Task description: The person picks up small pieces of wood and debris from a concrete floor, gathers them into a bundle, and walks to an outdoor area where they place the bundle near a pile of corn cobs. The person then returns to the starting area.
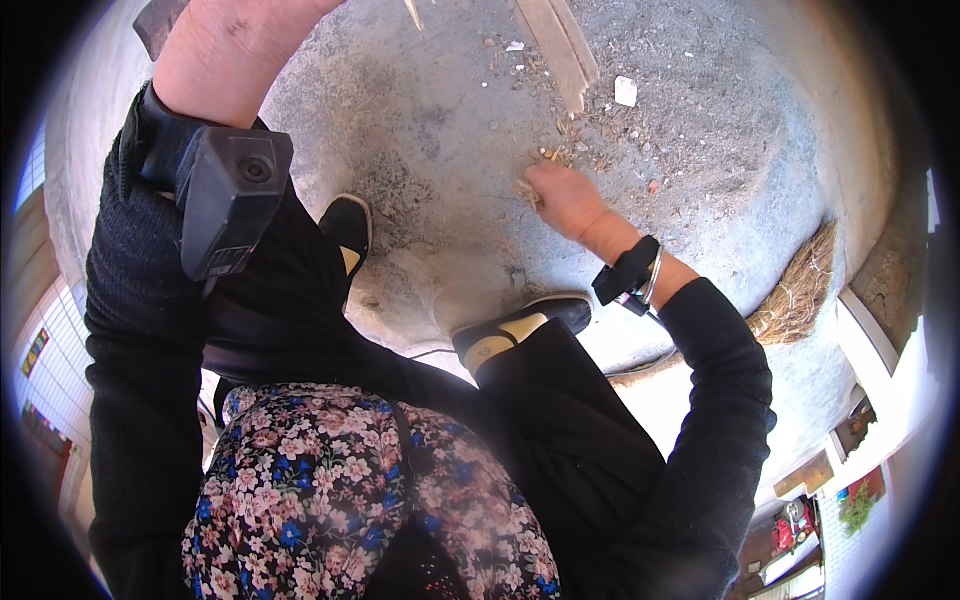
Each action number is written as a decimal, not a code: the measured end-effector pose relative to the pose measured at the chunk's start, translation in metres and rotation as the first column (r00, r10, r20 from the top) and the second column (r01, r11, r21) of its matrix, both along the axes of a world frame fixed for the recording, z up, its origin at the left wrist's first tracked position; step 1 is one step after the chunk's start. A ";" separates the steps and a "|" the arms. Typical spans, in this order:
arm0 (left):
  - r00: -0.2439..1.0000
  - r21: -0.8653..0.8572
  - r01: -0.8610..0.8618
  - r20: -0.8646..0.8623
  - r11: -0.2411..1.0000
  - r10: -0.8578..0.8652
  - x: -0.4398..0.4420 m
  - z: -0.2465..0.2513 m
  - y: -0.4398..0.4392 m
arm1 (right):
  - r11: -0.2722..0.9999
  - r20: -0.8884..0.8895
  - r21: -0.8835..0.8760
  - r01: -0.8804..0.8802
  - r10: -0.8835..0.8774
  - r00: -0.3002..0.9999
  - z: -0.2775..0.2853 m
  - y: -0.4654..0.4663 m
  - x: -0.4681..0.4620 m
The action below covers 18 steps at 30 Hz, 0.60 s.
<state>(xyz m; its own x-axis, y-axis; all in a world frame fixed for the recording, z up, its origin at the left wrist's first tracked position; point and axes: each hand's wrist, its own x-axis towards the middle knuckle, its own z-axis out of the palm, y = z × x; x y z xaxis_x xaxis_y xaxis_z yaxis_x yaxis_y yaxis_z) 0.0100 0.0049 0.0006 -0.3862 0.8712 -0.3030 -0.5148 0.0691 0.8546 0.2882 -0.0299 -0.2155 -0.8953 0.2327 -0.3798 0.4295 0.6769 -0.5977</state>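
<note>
My right hand (pixel 564 201) is low over the concrete floor (pixel 427 150), its fingers closed around a small bunch of wood chips (pixel 529 193). More wood chips and crumbs (pixel 574 142) lie scattered just beyond it. A split wooden board (pixel 559 52) with a jagged near end extends out past the top edge. Only my left forearm shows at the upper left; the hand itself is out of view beyond the top edge. A pale wood splinter (pixel 414 13) juts in near there.
A straw broom head (pixel 799 292) rests on the floor at the right. My black shoes (pixel 351 225) stand either side of the middle. A white scrap (pixel 625 91) and a small reddish bit (pixel 653 187) lie among the debris. A brownish block (pixel 159 28) is partly hidden behind my left forearm.
</note>
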 end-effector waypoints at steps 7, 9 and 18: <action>1.000 -0.018 -0.004 0.021 1.000 0.004 -0.001 0.001 -0.002 | 0.951 -0.031 -0.176 0.256 -0.265 0.964 0.014 0.058 0.027; 1.000 -0.012 -0.005 0.029 1.000 0.005 -0.001 0.001 -0.002 | 0.936 0.113 -0.153 0.317 -0.302 0.946 0.014 0.057 0.035; 0.999 0.002 0.030 0.013 1.000 -0.030 0.005 -0.001 0.000 | 0.997 0.068 0.078 -0.014 0.008 0.998 -0.002 0.016 0.037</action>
<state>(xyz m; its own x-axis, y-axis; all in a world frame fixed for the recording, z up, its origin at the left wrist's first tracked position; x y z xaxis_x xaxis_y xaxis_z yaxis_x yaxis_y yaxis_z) 0.0155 0.0051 -0.0004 -0.3560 0.8828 -0.3064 -0.5232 0.0834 0.8481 0.3251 -0.0144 -0.2178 -0.8707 0.2547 -0.4207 0.4596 0.7256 -0.5122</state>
